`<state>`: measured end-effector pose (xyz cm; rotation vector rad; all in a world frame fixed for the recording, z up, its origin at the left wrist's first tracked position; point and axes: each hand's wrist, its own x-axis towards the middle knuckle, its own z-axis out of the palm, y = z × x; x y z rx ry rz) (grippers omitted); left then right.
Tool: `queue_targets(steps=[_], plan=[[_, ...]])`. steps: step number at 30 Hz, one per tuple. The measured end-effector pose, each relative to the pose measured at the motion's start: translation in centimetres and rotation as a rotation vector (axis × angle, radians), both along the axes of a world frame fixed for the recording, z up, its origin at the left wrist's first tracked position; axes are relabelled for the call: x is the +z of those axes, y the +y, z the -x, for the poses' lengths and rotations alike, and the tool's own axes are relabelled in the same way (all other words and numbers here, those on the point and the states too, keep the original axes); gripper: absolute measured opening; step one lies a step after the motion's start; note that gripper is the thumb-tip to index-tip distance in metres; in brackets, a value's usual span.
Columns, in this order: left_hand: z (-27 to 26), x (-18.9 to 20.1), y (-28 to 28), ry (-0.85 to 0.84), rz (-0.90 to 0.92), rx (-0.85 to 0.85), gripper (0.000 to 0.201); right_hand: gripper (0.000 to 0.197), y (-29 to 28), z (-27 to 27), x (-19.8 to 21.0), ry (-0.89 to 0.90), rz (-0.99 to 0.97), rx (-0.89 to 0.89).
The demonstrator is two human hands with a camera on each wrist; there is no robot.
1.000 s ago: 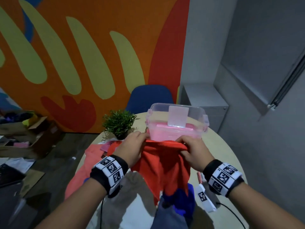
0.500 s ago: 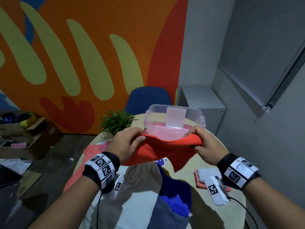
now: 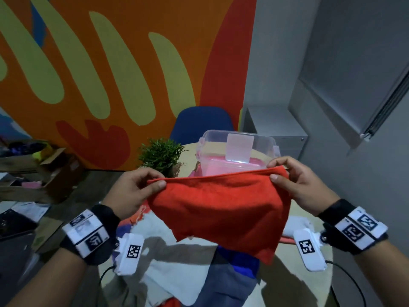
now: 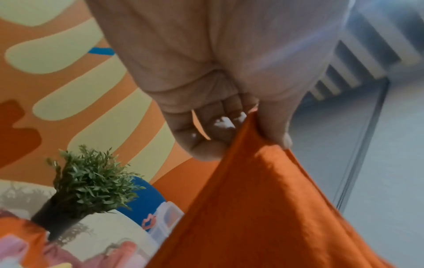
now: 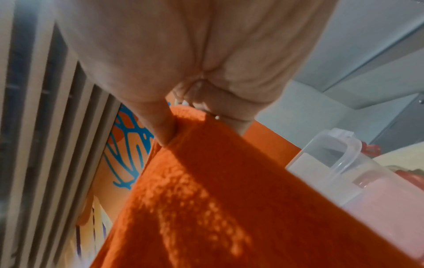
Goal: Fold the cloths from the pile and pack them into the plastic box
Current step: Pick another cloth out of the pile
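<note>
— Where's the red cloth (image 3: 221, 207)?

— Up in the air, stretched between both hands, above the pile of cloths (image 3: 188, 273) and just in front of the plastic box (image 3: 238, 151).

— And the grip?

— The left hand (image 3: 135, 191) pinches one top corner with thumb and fingers; the right hand (image 3: 303, 187) pinches the other.

A round, pale beige table (image 3: 305, 262) carries a clear plastic box (image 3: 238, 151) at its far edge, a small green potted plant (image 3: 160, 155) just left of the box, and a loose pile of grey, white, blue and orange cloths (image 3: 188, 273) on its near side.
</note>
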<state>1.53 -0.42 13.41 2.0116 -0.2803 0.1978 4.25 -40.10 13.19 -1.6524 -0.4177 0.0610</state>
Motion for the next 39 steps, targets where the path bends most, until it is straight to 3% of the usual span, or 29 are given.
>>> queue_targets(steps=[4, 6, 9, 12, 13, 19, 23, 27, 32, 39], plan=[[1.8, 0.9, -0.3, -0.044, 0.237, -0.011, 0.011, 0.013, -0.4, 1.1, 0.6, 0.04, -0.105, -0.009], [1.2, 0.3, -0.1, -0.044, 0.241, 0.041, 0.013, 0.016, -0.2, 0.7, 0.1, 0.073, -0.094, -0.045], [-1.3, -2.9, 0.6, 0.029, 0.09, 0.085, 0.009, 0.007, 0.8, -0.8, -2.4, 0.117, -0.025, -0.145], [-3.5, -7.2, 0.4, 0.131, 0.018, 0.1, 0.039, 0.016, 1.5, -2.7, -6.9, 0.21, 0.012, -0.262], [-3.7, -8.2, 0.0, 0.144, -0.013, 0.116, 0.041, 0.019, 1.6, -3.0, -8.2, 0.221, 0.046, -0.273], [-2.0, -11.8, -0.3, 0.158, -0.21, 0.186, 0.028, 0.027, 0.5, -1.6, -12.3, 0.179, 0.268, -0.266], [0.5, -14.7, 0.6, 0.285, -0.245, 0.157, 0.036, 0.032, -0.1, 1.4, -14.5, 0.327, 0.313, -0.153], [3.9, -16.6, 0.7, 0.422, -0.288, 0.02, 0.04, 0.026, -0.9, 4.8, -16.4, 0.381, 0.541, -0.002], [6.4, -19.6, 1.2, 0.426, -0.484, -0.026, 0.052, 0.024, -1.1, 7.7, -18.1, 0.507, 0.668, 0.079], [7.7, -21.0, -0.7, 0.603, -0.758, -0.13, 0.033, 0.033, -1.1, 8.3, -20.1, 0.517, 0.856, 0.148]])
